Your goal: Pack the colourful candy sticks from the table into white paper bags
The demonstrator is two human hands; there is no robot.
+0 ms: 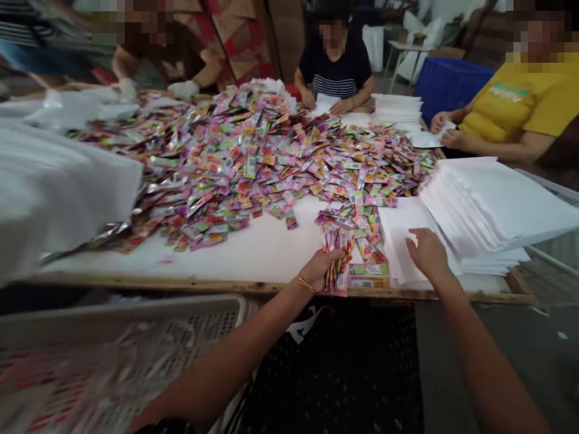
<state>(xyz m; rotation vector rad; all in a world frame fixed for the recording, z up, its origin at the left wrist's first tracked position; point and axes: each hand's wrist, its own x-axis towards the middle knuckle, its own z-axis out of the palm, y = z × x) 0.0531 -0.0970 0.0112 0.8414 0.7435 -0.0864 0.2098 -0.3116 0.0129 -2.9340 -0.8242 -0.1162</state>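
Our left hand (322,268) pinches slim multicoloured glossy sachets (337,242); our right hand (429,254), grip spread, over flat white rectangular envelope (397,232).

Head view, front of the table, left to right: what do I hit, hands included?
Blurred white stack → left hand gripping a bunch of sachets → right hand → right-side white stack.

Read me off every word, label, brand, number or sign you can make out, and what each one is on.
No text is readable here.
Packets in the left hand: print too small and blurred.
Heap: packet print too small.
Yellow shirt: chest lettering too blurred.
Boxes at the back: markings too blurred.
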